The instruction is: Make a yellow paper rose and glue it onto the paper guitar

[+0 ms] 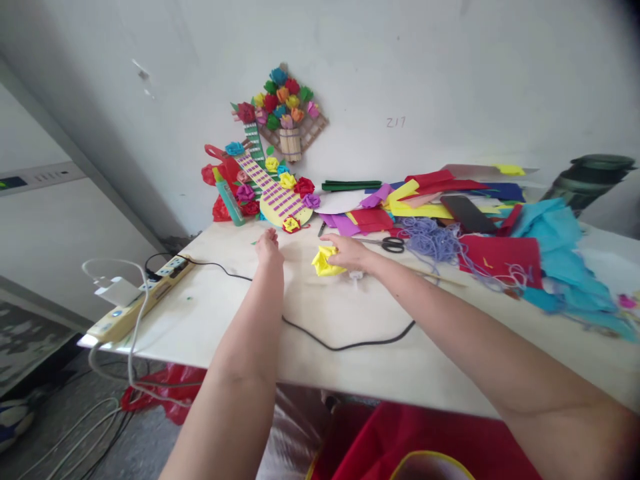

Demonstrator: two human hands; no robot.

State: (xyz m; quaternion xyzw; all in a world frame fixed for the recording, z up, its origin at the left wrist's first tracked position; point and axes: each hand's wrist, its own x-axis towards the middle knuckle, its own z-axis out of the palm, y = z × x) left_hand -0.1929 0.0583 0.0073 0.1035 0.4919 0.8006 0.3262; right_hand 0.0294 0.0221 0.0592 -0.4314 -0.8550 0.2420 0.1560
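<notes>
hands reach over a pale table by a wall

There are 2 hands, 1 held flower, 1 power strip and 1 pair of scissors.

You can pass above the black cord on the table. Scissors and yarn obstruct your right hand rightward.

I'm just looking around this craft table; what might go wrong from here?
The right hand might crush the yellow flower it holds, which looks thin and crinkled. The black cord crosses the table and could get snagged. Loose purple yarn beside the scissors might tangle in their handles.
</notes>
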